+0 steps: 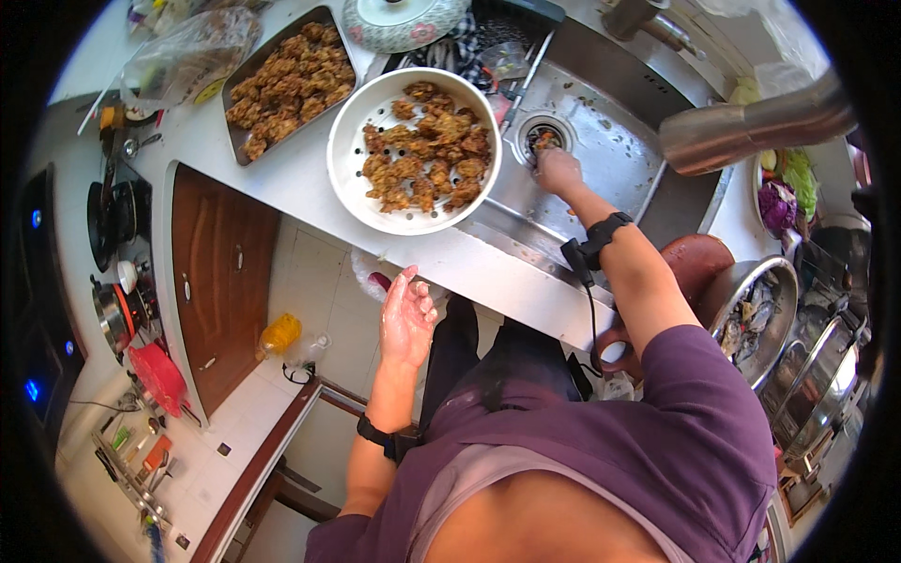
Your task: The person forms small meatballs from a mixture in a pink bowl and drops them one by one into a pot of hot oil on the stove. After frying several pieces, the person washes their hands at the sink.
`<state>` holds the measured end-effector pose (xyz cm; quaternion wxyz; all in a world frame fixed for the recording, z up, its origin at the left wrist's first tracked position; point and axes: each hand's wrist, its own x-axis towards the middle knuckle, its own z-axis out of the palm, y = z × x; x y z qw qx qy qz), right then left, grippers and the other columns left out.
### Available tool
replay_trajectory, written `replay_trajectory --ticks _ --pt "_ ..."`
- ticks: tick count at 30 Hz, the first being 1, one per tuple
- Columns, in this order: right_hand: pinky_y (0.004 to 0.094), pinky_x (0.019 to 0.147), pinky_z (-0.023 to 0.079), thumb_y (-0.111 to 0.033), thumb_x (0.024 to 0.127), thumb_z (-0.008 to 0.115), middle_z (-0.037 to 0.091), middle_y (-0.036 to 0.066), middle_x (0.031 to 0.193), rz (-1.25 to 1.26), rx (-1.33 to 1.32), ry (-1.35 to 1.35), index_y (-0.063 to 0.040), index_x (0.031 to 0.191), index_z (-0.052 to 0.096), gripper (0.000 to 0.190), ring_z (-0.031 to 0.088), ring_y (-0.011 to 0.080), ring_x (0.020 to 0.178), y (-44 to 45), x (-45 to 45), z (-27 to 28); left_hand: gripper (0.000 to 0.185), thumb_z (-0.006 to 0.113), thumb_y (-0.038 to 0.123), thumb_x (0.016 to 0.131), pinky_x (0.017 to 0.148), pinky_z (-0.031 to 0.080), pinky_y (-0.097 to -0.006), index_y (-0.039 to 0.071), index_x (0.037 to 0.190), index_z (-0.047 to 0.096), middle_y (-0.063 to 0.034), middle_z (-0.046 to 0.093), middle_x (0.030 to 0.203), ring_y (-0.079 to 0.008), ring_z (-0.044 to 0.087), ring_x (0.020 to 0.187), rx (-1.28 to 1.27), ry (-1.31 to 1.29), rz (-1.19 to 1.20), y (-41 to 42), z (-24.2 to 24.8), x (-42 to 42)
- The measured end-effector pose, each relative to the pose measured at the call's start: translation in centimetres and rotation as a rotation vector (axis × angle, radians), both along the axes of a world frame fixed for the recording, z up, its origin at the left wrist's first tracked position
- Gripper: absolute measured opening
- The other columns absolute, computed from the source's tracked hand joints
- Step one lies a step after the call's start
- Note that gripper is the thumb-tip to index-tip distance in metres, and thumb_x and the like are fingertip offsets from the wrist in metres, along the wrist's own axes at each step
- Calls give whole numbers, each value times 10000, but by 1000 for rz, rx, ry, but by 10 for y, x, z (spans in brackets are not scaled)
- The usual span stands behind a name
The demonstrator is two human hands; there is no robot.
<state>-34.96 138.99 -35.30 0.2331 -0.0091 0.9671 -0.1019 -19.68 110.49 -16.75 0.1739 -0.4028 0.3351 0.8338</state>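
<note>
My right hand (561,171) reaches down into the stainless steel sink (626,134), its fingers in the drain opening (523,143) among food scraps. Those fingertips are partly hidden, so I cannot tell whether they grip anything. Wet and slightly curled, my left hand (408,324) hangs in front of the counter edge with nothing in it. A round white perforated basin (342,172) stands on the counter left of the sink, holding browned fried pieces (429,144). More such pieces (299,84) fill a rectangular metal tray (239,146) farther left.
A metal faucet (753,130) juts over the sink from the right. Small scraps (605,125) are scattered on the sink floor. A patterned lid (405,24) lies behind the basin. At right are a steel bowl (776,338) with what looks like fish and a purple cabbage (778,203).
</note>
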Motion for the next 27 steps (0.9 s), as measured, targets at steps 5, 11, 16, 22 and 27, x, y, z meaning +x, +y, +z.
replay_trajectory --ticks 5,11,16,22,27 --pt "432 664 527 -192 759 570 657 164 811 48 39 122 -48 811 664 179 652 320 748 3 -4 2 268 486 278 939 524 379 -224 95 1132 513 3 519 781 -87 455 622 -57 -4 43 -31 3 0" --pt "441 621 520 -150 766 566 655 148 843 124 41 302 -41 848 621 148 650 313 729 10 -4 -10 260 500 290 930 520 383 -222 104 1108 532 8 530 766 -91 461 612 -85 24 123 -75 -1 17" --pt "452 623 515 -118 809 531 619 140 942 52 7 345 -54 903 589 127 628 346 701 11 7 42 246 561 249 904 504 370 -222 86 1087 536 8 525 759 -80 453 606 -113 -52 135 -96 -15 24" --pt "439 611 497 -116 822 555 591 122 880 58 -142 482 -65 884 582 85 602 347 681 -14 62 137 170 608 168 862 616 441 -274 40 973 595 -24 528 792 -129 503 666 -910 526 -342 -78 -49 -20" --pt "426 579 473 -87 801 574 568 128 803 85 -342 561 -62 830 573 38 587 343 665 -71 145 206 153 630 155 783 697 442 -364 38 880 614 -108 554 804 -256 535 749 -1585 977 -457 -59 -47 -55"
